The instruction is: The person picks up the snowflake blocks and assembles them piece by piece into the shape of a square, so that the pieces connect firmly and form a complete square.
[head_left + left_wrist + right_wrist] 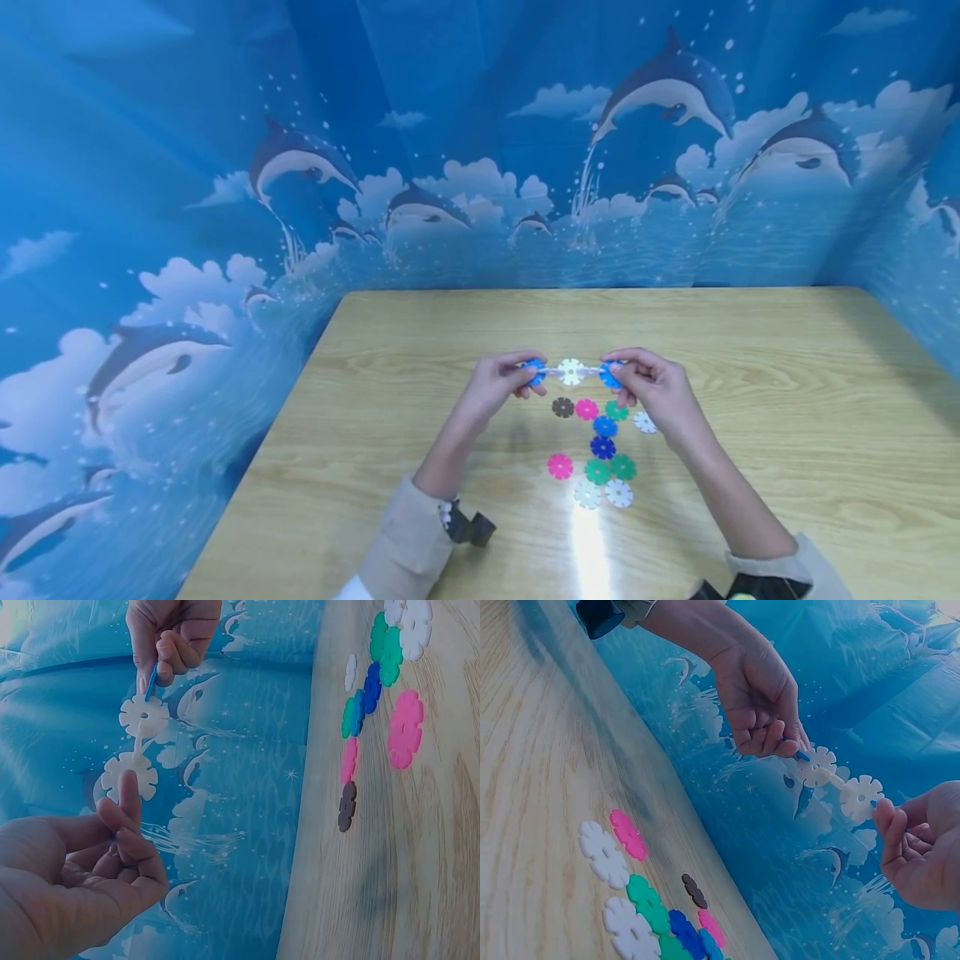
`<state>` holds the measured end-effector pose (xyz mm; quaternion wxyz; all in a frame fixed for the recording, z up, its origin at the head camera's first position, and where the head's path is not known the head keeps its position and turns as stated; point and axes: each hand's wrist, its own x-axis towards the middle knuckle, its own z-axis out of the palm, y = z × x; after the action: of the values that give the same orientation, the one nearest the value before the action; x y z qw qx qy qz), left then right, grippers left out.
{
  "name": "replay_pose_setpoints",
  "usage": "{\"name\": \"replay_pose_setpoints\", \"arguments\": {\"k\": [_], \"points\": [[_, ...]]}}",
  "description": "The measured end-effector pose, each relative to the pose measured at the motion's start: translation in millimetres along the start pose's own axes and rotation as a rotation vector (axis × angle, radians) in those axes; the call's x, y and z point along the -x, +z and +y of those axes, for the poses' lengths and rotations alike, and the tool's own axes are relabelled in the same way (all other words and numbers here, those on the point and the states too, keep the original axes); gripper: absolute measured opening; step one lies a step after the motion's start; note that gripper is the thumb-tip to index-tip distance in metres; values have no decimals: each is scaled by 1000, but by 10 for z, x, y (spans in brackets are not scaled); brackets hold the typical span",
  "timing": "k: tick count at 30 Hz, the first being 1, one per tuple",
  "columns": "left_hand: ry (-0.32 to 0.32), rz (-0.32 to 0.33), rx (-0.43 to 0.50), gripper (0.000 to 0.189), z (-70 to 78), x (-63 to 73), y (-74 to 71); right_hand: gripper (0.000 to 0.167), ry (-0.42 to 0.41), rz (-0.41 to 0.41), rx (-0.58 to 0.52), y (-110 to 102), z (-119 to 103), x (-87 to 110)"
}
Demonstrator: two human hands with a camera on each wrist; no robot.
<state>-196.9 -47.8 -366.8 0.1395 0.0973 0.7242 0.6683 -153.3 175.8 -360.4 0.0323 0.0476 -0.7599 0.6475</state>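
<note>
A short chain of notched plastic snowflake discs is stretched level between my two hands above the table. At its middle, a white disc (571, 372) faces the head view, with pale discs edge-on at either side. My left hand (497, 385) pinches the blue disc (534, 372) at the left end between thumb and fingers. At the other end my right hand (660, 390) pinches a second blue disc (609, 377). The left wrist view shows two white discs (144, 718) flat-on between the hands; the fingers mostly hide the blue ends there.
Below the hands, loose discs lie on the wooden table (337, 467): brown (562, 407), pink (560, 466), green (597, 471), dark blue (602, 447), lighter blue (604, 426) and white (618, 493). A blue dolphin-print backdrop (480, 225) stands behind the table's far edge.
</note>
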Motion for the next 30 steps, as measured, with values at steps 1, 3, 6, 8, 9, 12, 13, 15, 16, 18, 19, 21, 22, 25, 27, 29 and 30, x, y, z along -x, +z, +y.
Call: {"name": "replay_pose_setpoints", "arguments": {"k": [1,3,6,8,9,12,13,15,16,18,19,21,22,25,27,29,30], "points": [[1,-1,0,29,-3,1,-1,27,1,-1,1,1,2,0],[3,-1,0,29,-4,6,-2,27,3,-1,0,4,7,1],[4,0,-1,29,-8,10,0,28,5,-2,3,7,13,1],[4,1,-3,29,-7,14,2,28,8,-4,9,8,15,0],[3,2,-4,29,-6,16,2,27,9,-5,12,8,15,-1],[5,3,-10,29,-6,18,2,26,10,-12,19,5,16,-6],[7,3,-13,29,-7,17,1,26,10,-13,19,4,18,-8],[9,3,-18,29,-4,20,0,25,5,-16,16,2,22,-11],[10,3,-20,29,-4,18,-1,25,3,-17,15,2,25,-13],[10,4,-23,30,-4,15,-2,24,1,-18,15,5,33,-16],[8,5,-24,30,-2,14,-3,23,1,-18,18,7,37,-18],[0,11,-26,30,0,11,-4,22,0,-19,24,13,47,-21],[-6,17,-29,30,1,9,-5,21,1,-19,26,17,51,-21],[-16,29,-37,30,2,6,-5,21,3,-14,26,30,59,-20],[-16,38,-37,30,-7,-3,1,21,7,-8,17,38,60,-16],[-11,34,-33,30,-19,-10,10,23,15,6,13,42,55,-9],[-11,31,-30,30,-28,-14,17,23,19,15,14,41,50,-5]]}}
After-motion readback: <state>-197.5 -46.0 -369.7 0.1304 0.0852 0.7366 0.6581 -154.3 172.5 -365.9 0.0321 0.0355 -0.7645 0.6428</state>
